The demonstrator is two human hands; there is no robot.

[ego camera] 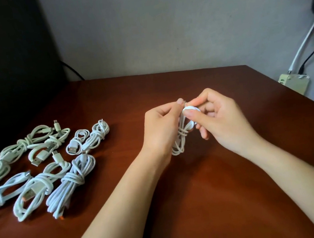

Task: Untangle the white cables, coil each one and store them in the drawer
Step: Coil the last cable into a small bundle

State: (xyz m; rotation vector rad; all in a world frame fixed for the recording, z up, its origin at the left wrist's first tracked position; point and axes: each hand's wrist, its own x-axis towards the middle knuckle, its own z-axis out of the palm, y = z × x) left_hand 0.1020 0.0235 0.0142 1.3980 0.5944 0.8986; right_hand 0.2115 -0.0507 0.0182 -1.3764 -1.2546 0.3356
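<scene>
Above the middle of the brown table (182, 186) I hold a small white cable bundle (181, 135), wound round its middle, hanging down between my hands. My left hand (163, 126) grips the bundle from the left, thumb up at its top. My right hand (218, 115) pinches the cable's top loop between thumb and forefinger. Several coiled white cables (43, 168) lie in rows on the table's left part, each tied round its waist, some with USB plugs showing. No drawer is in view.
A grey wall stands behind the table. A dark panel (4, 60) fills the back left. Past the table's right edge sits a beige power strip (294, 83) with a white and a black cord running up the wall.
</scene>
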